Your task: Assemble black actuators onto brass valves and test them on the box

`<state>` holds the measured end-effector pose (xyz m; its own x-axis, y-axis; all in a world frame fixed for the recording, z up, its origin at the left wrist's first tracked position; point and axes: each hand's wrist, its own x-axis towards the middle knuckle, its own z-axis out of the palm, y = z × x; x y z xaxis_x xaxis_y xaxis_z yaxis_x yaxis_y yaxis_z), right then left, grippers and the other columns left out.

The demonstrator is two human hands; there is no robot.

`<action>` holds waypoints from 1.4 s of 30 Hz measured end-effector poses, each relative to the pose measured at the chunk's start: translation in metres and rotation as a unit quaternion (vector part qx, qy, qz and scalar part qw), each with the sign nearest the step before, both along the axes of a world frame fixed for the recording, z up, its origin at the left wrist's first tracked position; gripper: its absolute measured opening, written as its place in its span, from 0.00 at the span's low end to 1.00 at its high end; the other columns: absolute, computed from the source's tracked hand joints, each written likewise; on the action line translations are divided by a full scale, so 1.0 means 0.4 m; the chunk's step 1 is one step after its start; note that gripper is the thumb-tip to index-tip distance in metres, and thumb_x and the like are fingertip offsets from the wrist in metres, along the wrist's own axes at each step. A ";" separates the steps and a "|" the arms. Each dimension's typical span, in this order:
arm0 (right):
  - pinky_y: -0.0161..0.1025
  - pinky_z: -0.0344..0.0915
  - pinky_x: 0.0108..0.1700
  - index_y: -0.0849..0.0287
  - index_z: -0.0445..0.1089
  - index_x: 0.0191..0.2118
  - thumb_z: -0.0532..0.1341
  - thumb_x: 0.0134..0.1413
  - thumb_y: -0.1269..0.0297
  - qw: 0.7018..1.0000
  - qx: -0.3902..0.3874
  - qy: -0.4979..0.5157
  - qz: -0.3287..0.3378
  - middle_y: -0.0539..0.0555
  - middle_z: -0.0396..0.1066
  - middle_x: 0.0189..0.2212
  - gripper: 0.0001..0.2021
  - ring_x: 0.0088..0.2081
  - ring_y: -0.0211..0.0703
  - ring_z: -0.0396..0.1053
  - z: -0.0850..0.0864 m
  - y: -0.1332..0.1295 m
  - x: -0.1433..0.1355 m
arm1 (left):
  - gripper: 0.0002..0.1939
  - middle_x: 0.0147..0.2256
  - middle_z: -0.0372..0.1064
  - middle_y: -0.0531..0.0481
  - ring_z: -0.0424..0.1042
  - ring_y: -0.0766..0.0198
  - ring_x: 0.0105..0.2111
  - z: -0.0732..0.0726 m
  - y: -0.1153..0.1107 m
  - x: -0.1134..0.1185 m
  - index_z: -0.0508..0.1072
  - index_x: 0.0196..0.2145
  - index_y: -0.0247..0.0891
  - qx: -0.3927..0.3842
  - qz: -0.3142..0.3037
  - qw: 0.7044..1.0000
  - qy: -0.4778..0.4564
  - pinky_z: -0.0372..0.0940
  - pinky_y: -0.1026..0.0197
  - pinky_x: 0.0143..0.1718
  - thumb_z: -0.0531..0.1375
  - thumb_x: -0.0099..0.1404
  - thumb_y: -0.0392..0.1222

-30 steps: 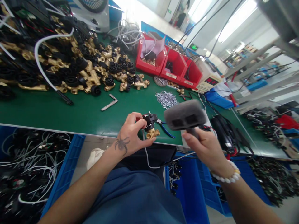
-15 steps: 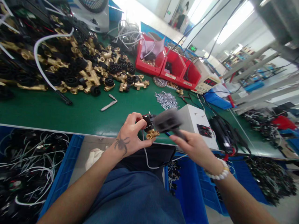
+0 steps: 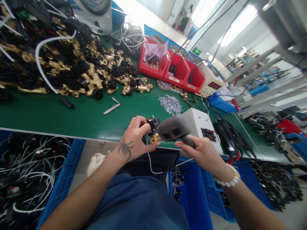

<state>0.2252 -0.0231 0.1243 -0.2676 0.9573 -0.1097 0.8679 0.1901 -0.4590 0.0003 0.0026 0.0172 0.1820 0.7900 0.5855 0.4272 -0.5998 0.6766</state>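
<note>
My left hand is closed around a brass valve fitting with a black plastic housing on top, at the table's front edge. A grey cable hangs down from this part. In my right hand is the handle of a dark grey mallet, its wide head blurred by motion. The mallet head is just right of the valve fitting and overlaps its edge in view; I cannot tell whether they touch. Beyond the hands lie a pile of small metal clips and an L-shaped metal tool.
Many brass fittings with black caps are heaped at the left, below a fan. Red bins stand at the back. A white box is on the right. Blue crates with cabled parts stand below the table.
My right hand and the mallet have shifted slightly to the right and down. My left hand holds the valve fitting in nearly the same place.
</note>
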 end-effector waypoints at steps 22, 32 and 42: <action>0.34 0.51 0.24 0.59 0.68 0.29 0.61 0.60 0.44 0.996 0.025 0.042 -0.073 0.46 0.59 0.19 0.21 0.22 0.35 0.55 -0.019 0.001 0.017 | 0.19 0.44 0.66 0.45 0.69 0.53 0.45 -0.018 -0.011 0.006 0.65 0.34 0.40 -0.017 0.023 0.999 -0.043 0.72 0.49 0.45 0.73 0.53 0.40; 0.38 0.69 0.44 0.61 0.79 0.49 0.63 0.60 0.59 0.974 -0.024 0.225 0.006 0.54 0.77 0.39 0.16 0.39 0.42 0.73 -0.082 0.047 -0.072 | 0.20 0.47 0.68 0.45 0.72 0.50 0.50 -0.030 -0.031 0.036 0.67 0.38 0.41 -0.033 0.061 0.994 -0.088 0.74 0.45 0.48 0.72 0.53 0.38; 0.40 0.69 0.41 0.58 0.75 0.50 0.72 0.49 0.42 0.959 -0.105 0.251 0.084 0.52 0.73 0.35 0.29 0.39 0.46 0.70 -0.123 0.094 -0.043 | 0.30 0.44 0.70 0.46 0.72 0.49 0.46 -0.034 -0.022 0.026 0.70 0.48 0.43 -0.034 0.060 0.995 -0.072 0.74 0.45 0.47 0.75 0.49 0.40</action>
<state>0.2080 0.0144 0.0752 -0.4852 0.8672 -0.1121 0.4935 0.1658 -0.8538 0.0107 -0.0061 0.0037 0.0019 0.8400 0.5426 0.3893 -0.5004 0.7733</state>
